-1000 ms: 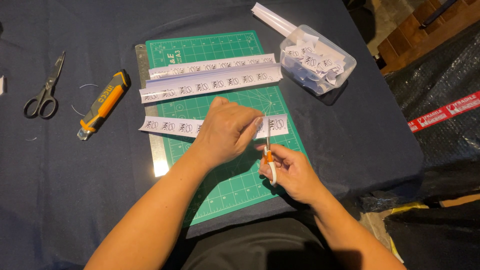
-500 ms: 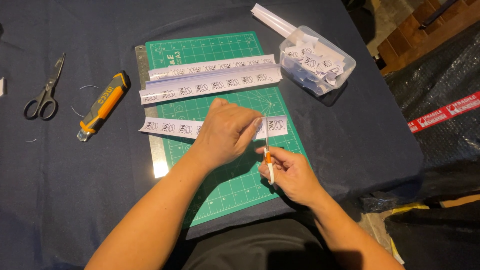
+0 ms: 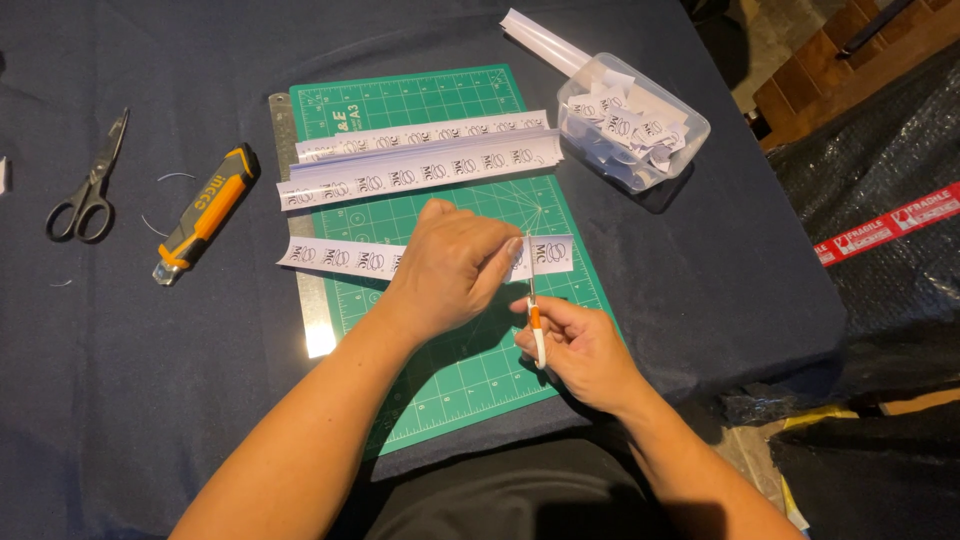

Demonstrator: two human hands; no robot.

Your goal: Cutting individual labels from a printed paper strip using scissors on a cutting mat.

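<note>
Under the left hand (image 3: 455, 270) lies a white paper strip (image 3: 340, 257) printed with small round marks, stretched across a green cutting mat (image 3: 450, 380); the hand presses flat on it, fingers together, with the strip's ends showing on either side. Just right of those fingers, the right hand (image 3: 580, 350) is closed in a pen grip around a slim craft knife (image 3: 535, 315) with an orange-and-white handle, its blade set on the strip beside a short end piece (image 3: 555, 252) (whether that piece is already cut free is hard to tell). Beyond the hands, two more long strips (image 3: 420, 160) lie across the mat. Farther off past the right hand stands a clear plastic tub (image 3: 690, 125) full of cut slips. Out beyond the left hand lie a steel ruler (image 3: 310, 300) along the mat's edge, an orange-and-black utility knife (image 3: 205, 215) and scissors (image 3: 88, 190).
</note>
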